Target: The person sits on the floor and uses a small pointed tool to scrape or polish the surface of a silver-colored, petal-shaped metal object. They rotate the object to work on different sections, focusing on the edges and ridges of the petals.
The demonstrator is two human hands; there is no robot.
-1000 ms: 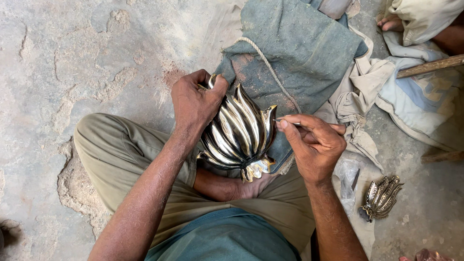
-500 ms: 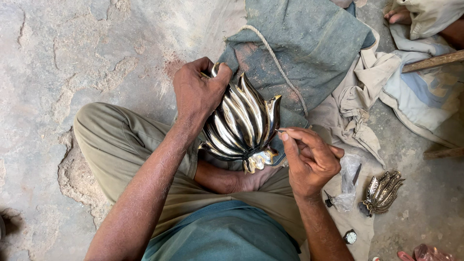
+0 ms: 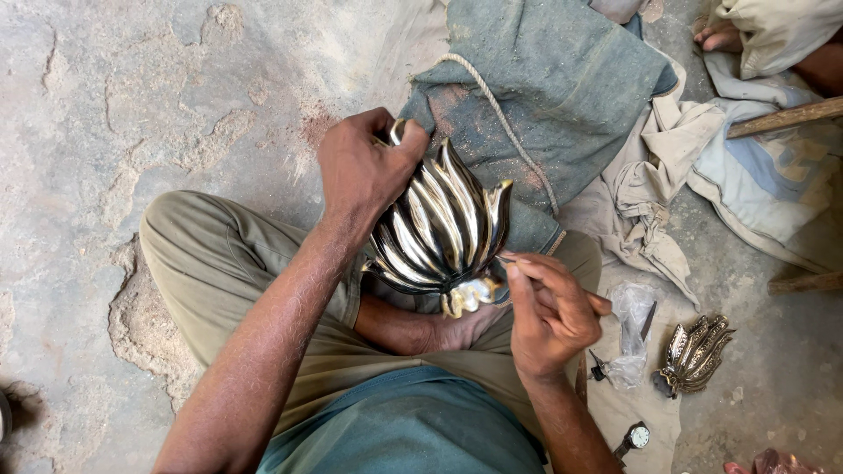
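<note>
Shiny ribbed metal flower piece [image 3: 439, 230], lotus-bud shape, propped on the lap above a bare foot [image 3: 457, 332], held in front of crossed legs in khaki trousers [image 3: 219, 281].

Left hand [image 3: 364, 171] clamped over the top left edge, fingers wrapped round a petal tip, grip closed on the piece. Right hand [image 3: 549, 316] at the lower right edge near the base, fingers pinched tight on something thin and small; can't tell what, mostly hidden. Fingertips touching or just beside the metal rim.

Handling, as a judgement: stiff cast or pressed metal, likely weighty for its size, polished so probably slippery. Petal tips pointed and thin, so edges could bite or bend. Best hold looks like the rim between petals or the flared base, not the tips.

Orientation: long axis runs from the small flared base at lower centre up and right to the petal tips. Tips point away from the body, toward the grey-green sack [image 3: 544, 96] with a rope [image 3: 509, 123] across it. Ribs run along that axis.

Nearby on the floor [image 3: 132, 105]: a second, duller metal flower [image 3: 695, 353] to the right, well apart; clear plastic bag [image 3: 632, 329]; wristwatch [image 3: 637, 436]; rumpled cloths [image 3: 650, 202].
</note>
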